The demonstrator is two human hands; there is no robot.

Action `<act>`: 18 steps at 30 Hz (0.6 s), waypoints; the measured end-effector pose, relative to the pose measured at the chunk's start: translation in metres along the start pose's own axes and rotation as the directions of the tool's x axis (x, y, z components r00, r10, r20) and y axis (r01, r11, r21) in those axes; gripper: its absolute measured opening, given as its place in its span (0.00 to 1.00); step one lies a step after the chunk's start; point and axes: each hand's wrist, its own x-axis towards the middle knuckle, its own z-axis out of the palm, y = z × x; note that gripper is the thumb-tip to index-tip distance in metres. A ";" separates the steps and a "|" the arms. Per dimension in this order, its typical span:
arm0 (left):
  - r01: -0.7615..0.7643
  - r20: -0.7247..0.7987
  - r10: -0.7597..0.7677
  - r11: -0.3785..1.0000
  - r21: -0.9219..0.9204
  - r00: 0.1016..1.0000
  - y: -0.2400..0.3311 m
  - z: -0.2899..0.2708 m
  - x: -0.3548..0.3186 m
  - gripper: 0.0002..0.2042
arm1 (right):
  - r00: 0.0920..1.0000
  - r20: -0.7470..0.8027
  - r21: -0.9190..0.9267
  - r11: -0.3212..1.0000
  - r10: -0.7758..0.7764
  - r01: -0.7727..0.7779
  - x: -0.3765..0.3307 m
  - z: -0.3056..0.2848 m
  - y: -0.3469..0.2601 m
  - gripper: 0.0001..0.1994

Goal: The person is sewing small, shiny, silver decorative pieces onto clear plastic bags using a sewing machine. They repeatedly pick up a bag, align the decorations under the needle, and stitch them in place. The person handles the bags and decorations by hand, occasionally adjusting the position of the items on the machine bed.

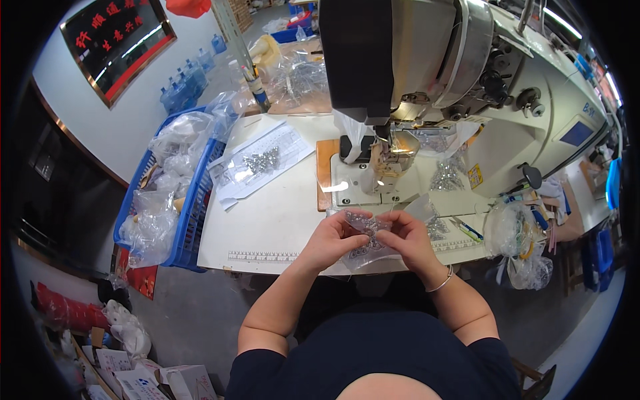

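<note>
Both hands, left hand [331, 238] and right hand [411, 238], pinch a small clear bag [365, 241] of silvery bits at the table's [267, 220] front edge. Blue basket [192, 200] on the left is stuffed with more clear plastic bags [170, 167].

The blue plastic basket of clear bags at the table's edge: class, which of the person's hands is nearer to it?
Left. The left hand lies on the blue plastic basket's side of the small clear packet; the right hand grips that packet's far side, farther from the basket.

A sewing machine [467, 73] is standing on the white worktop [267, 220]; a blue basket [193, 200] of clear bags is sitting beside it.
</note>
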 end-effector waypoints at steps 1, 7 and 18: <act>-0.001 0.006 0.001 1.000 0.016 1.000 -0.001 0.000 0.000 0.22 | 0.999 0.026 -0.084 0.996 -0.020 0.022 0.000 -0.001 0.001 0.09; -0.287 -0.149 0.368 0.875 0.391 0.918 -0.004 0.016 -0.008 0.33 | 0.564 0.169 -0.745 0.270 -0.808 0.610 0.000 0.010 -0.034 0.14; -0.410 -0.231 0.338 0.761 -0.503 0.912 -0.022 0.047 -0.021 0.25 | 0.531 0.566 -0.748 -0.123 -0.631 0.652 -0.016 0.054 -0.036 0.19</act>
